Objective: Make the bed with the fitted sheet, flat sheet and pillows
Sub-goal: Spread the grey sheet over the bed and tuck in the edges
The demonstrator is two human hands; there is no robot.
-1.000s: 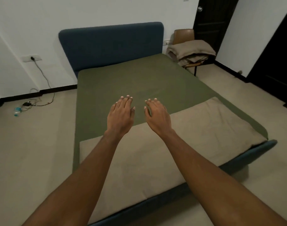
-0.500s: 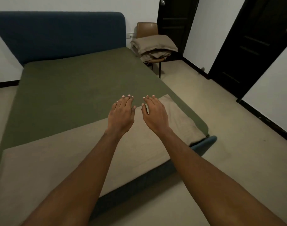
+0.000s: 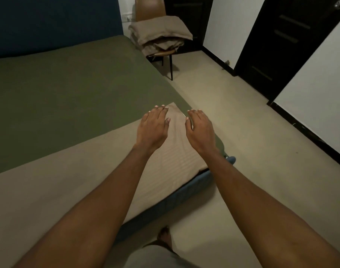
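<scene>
The beige flat sheet (image 3: pixel 68 180) lies folded across the foot of the bed, on the green fitted sheet (image 3: pixel 68 89) that runs up to the blue headboard (image 3: pixel 49 22). Both hands are palm-down, fingers loose, holding nothing. The left hand (image 3: pixel 153 128) is over the flat sheet's far corner and the right hand (image 3: pixel 201 130) is just beside it; contact cannot be told. Beyond, a chair (image 3: pixel 149 6) bears folded beige cloth (image 3: pixel 161 33).

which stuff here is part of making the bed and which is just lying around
Part of the job:
- green fitted sheet, already on
- beige flat sheet, lying across the near end
- folded beige bedding on the chair, probably
- left hand and right hand, both open above the flat sheet

Just about:
- chair
- blue headboard
- dark doors
</scene>
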